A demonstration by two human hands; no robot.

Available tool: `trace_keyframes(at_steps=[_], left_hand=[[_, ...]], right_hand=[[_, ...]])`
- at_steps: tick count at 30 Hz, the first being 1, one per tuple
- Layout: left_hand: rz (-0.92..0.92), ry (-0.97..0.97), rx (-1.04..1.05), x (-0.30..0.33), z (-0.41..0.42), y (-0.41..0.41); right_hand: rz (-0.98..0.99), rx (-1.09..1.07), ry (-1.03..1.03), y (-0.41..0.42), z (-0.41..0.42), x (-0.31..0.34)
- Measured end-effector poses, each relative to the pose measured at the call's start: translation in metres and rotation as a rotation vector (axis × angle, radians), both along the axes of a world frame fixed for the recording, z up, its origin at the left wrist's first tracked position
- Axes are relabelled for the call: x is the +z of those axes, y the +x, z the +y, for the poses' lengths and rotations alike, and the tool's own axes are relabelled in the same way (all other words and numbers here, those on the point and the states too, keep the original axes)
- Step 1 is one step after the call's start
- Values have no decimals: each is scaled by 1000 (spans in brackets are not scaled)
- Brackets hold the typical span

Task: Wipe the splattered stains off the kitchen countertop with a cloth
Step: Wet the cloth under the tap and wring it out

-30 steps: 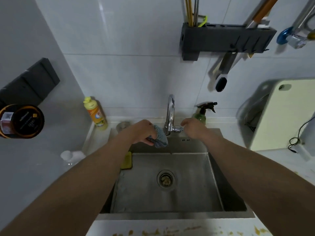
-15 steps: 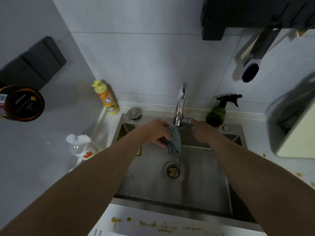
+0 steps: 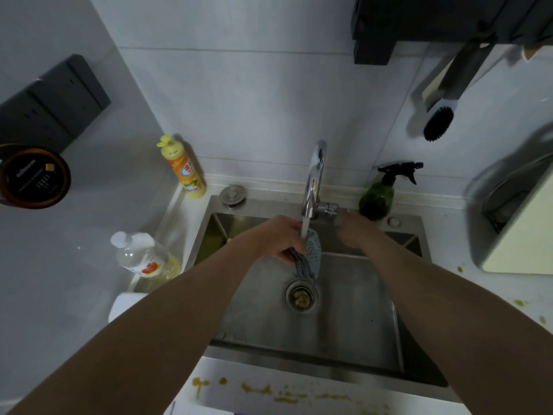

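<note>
— Where does the view sit?

— There is one view only, a wide-angle camera on the person's head, looking forward and steeply down into the sink (image 3: 314, 330) from close above.

— What frames it?

— Both forearms reach in from the bottom corners. The tiled wall (image 3: 254, 100) fills the top, its lines bent by the lens. The stained front edge of the bench (image 3: 299, 393) runs along the bottom, the faucet (image 3: 314, 178) near centre.
</note>
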State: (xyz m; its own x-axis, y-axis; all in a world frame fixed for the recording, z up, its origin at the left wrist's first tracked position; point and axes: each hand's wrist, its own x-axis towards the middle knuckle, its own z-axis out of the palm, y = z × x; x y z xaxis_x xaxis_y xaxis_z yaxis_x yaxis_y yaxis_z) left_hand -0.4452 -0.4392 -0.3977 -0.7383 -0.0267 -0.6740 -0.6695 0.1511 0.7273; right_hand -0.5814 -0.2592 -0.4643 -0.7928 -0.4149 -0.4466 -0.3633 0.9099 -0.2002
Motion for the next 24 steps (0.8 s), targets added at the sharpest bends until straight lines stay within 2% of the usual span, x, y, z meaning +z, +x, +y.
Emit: trace_keyframes(at_steps=[3, 6, 8, 12, 15, 17, 21, 24], left_hand=[[16, -23, -34, -7, 6, 2], [63, -95, -16, -15, 10, 3], [72, -123, 46, -20, 8, 5], [117, -182, 147, -29, -3, 8], [166, -46, 212, -30, -9, 14], [166, 31, 251, -26, -9, 16], [168, 199, 340, -20, 2, 9], [187, 69, 336, -19, 14, 0]], right_hand=[[44, 42, -157, 25, -17, 10], [-144, -37, -496, 59, -37, 22], [-252, -65, -636, 77, -46, 23], [-411, -431, -821, 97, -59, 16], [-440, -634, -909, 98, -73, 18], [-440, -784, -896, 95, -84, 23], [-353, -916, -869, 86, -105, 35], [-359, -1032, -896, 87, -107, 41]])
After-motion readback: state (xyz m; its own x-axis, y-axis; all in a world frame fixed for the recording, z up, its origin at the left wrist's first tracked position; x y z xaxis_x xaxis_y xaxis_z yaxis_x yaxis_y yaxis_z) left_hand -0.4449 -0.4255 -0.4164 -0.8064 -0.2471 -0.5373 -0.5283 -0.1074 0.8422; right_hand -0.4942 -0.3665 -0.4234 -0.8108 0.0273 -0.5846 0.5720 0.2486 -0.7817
